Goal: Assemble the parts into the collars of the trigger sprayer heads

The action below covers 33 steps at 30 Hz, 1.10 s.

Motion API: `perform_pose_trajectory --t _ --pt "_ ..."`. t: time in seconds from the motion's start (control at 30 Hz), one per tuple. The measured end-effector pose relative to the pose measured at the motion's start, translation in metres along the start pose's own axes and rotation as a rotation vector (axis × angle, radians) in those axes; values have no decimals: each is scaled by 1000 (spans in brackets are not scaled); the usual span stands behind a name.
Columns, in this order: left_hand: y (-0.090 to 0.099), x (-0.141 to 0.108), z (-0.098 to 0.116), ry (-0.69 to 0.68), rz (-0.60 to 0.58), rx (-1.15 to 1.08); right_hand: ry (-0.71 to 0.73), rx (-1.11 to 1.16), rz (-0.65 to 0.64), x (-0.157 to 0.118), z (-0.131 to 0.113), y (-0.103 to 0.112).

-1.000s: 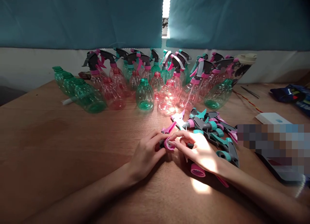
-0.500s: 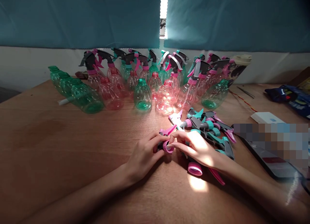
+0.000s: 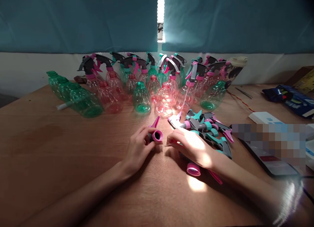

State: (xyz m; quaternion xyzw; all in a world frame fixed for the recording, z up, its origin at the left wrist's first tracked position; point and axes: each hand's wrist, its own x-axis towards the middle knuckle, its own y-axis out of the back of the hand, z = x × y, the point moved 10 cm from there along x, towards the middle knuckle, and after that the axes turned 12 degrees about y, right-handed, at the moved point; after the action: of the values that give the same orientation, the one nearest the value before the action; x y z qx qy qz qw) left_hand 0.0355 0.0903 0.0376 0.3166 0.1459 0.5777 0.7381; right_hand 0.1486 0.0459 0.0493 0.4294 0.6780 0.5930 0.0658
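Observation:
My left hand (image 3: 138, 147) is closed around a dark grey and pink trigger spray head (image 3: 157, 135), its pink screw collar facing me and its trigger pointing up. To the right of that collar, apart from it, is my right hand (image 3: 191, 146). Its thumb and fingers are pinched together; a tiny pale bit shows at their tips, too small to name. Beside and partly under the right hand lies a pile of loose grey, teal and pink spray heads (image 3: 207, 127). Closer to me, one with a pink collar (image 3: 193, 169) sticks out below the right wrist.
Clear pink bottles (image 3: 164, 101) and green bottles (image 3: 141, 97) stand in rows behind, several topped with spray heads. More green bottles (image 3: 85, 102) stand at the left. On the right are a phone-like device (image 3: 277, 163), a white box (image 3: 265, 117) and a dark blue packet (image 3: 291, 97).
My right fingers have come out of the spray head's collar and moved apart from it. My left hand has shifted slightly left and up, turning the collar more toward me.

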Motion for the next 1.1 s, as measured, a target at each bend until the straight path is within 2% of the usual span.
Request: perform_pose_trajectory --t 0.1,0.2,0.43,0.5,0.63,0.73,0.9,1.1 --pt "2 0 -1 0 18 -8 35 -60 -113 2 1 -18" --pt "5 2 -2 -9 31 -11 -7 -48 -139 1 8 -28" --pt "6 1 -1 -20 43 -13 -105 207 -135 -3 11 -24" --pt "6 1 0 -25 39 -17 -139 268 -100 -4 13 -17" --pt "1 -1 5 -61 -11 -30 -192 308 81 -4 20 5" --pt "-4 -3 7 -83 -54 -30 -209 442 175 -2 23 14" --pt "-12 -8 10 -128 -110 -45 -380 778 228 -2 31 2" --pt "-20 -13 9 -138 -167 -34 -556 1025 297 -16 41 -25"
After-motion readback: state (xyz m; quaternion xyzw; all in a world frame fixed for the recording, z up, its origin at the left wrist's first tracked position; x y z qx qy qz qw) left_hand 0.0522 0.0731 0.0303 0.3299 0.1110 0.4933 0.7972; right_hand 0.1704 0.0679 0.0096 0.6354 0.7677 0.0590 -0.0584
